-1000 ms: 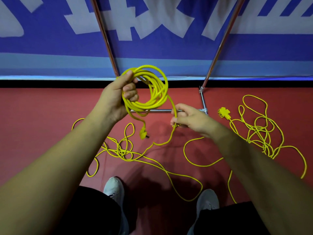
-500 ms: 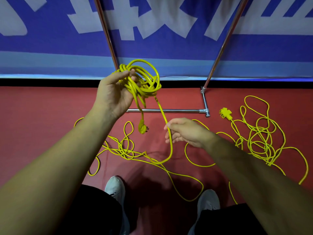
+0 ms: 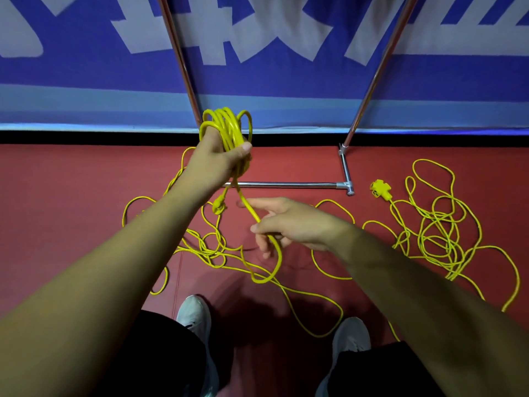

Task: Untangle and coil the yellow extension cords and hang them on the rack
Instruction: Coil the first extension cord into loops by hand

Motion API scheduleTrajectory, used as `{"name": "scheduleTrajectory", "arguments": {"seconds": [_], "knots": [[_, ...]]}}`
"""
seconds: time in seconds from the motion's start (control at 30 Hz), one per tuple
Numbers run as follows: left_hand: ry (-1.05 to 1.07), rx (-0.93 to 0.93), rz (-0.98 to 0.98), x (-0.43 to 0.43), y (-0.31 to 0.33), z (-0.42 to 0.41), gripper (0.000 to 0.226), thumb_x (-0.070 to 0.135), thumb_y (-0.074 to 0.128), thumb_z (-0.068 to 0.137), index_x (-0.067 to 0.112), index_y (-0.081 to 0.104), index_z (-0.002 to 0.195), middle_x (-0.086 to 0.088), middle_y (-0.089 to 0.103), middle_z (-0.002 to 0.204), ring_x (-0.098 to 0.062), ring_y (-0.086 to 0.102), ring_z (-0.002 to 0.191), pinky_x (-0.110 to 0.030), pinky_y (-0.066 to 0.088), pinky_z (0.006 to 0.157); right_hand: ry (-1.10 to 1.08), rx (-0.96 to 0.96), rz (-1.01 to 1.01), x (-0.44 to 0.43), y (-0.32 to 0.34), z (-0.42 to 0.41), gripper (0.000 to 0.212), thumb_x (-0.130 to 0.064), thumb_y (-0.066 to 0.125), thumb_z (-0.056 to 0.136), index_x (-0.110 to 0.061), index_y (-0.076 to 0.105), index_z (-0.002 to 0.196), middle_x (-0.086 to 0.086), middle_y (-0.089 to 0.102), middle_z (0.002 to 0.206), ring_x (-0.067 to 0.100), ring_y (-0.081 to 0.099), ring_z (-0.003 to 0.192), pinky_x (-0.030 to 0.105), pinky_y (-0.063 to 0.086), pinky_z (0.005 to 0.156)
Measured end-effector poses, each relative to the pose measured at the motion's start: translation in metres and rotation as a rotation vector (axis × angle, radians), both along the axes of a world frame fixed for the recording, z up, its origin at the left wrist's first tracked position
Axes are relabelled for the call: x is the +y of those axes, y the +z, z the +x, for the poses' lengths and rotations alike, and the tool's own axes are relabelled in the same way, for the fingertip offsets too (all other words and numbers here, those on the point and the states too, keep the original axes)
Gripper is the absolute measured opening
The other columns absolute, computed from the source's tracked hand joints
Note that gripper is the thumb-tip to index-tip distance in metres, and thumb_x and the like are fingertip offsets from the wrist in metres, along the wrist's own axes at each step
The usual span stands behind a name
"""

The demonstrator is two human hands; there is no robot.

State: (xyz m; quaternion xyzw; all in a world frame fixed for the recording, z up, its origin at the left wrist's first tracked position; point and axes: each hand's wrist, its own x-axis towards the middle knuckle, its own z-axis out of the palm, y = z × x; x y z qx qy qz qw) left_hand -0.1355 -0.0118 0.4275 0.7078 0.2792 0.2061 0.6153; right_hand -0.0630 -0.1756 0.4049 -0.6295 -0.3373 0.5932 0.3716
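While much of the first cord (image 3: pixel 200 249) is lying in loose loops towards the left side of the floor (image 3: pixel 71 196), the left hand (image 3: pixel 217 160) is holding the coil (image 3: pixel 226 124) up over the floor's far edge, its fingers and thumb wrapping tightly round the gathered turns, and the plug (image 3: pixel 219 207) is dangling just below that grip. From the coil a free strand (image 3: pixel 248 209) is running down to the right hand (image 3: pixel 292 224), which is taking it between thumb and loosely curled fingers, forefinger sticking out straight; below the hand it is sagging into a loop and trailing off across the floor between the shoes (image 3: pixel 194 313). The step in hand, as I judge it, is the winding of the first cord: part is coiled, a good deal is waiting. The next move is probably calling for the right hand to slide along the strand, draw up a fresh length and lay it over the left hand as another turn, clear of the crossed loops below. Further right the rack (image 3: pixel 286 184) is standing by the far edge with nothing hanging on the part in view, and towards the right edge the second cord (image 3: pixel 438 233) is lying tangled, its socket block (image 3: pixel 379 189) just beside the rack's foot.
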Motion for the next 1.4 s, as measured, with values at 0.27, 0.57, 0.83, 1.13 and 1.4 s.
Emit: {"name": "scheduleTrajectory", "arguments": {"seconds": [0.27,0.57,0.83,1.13,1.4], "knots": [[-0.393,0.337,0.584,-0.012,-0.007,-0.002,0.026,0.012,0.067,0.092,0.013,0.042,0.095,0.000,0.050,0.086,-0.021,0.046,0.084,-0.031,0.031,0.070,0.064,-0.162,0.081,-0.006,0.015,0.028,0.042,0.003,0.055,0.087,-0.006,0.059,0.128,0.007,0.061,0.067,0.017,0.047,0.052,0.028,0.037,0.051],[-0.635,0.567,0.324,-0.018,-0.007,-0.004,0.017,0.000,0.061,0.089,0.013,0.054,0.082,0.001,0.064,0.067,-0.015,0.057,0.054,-0.027,0.046,0.049,0.025,-0.374,0.200,-0.013,0.026,0.056,0.031,0.013,0.055,0.084,-0.006,0.057,0.108,0.010,0.073,0.077,0.024,0.046,0.052,0.030,0.035,0.049],[-0.753,0.543,0.030,-0.026,0.002,-0.009,0.027,0.022,0.062,0.095,-0.004,0.058,0.089,-0.006,0.064,0.066,-0.014,0.051,0.050,-0.020,0.039,0.043,-0.084,-0.627,0.218,-0.013,0.024,0.065,0.017,0.000,0.071,0.079,-0.012,0.062,0.088,-0.004,0.069,0.067,0.003,0.059,0.058,0.034,0.050,0.063],[-0.612,0.516,0.242,-0.011,0.003,-0.005,0.017,0.020,0.064,0.056,0.012,0.056,0.069,0.000,0.054,0.057,-0.014,0.046,0.050,-0.024,0.037,0.049,0.071,-0.859,0.216,-0.016,0.015,0.071,0.006,-0.022,0.068,0.088,-0.020,0.064,0.085,-0.009,0.054,0.064,0.002,0.047,0.061,0.021,0.037,0.060],[-0.599,0.497,0.199,0.003,-0.001,-0.013,0.017,0.019,0.060,0.058,0.006,0.060,0.069,-0.002,0.055,0.056,-0.016,0.047,0.048,-0.024,0.038,0.051,-0.002,-0.628,0.202,-0.026,-0.004,0.091,0.013,-0.011,0.060,0.092,-0.023,0.062,0.088,0.004,0.071,0.084,0.036,0.063,0.084,0.055,0.051,0.079]]}}
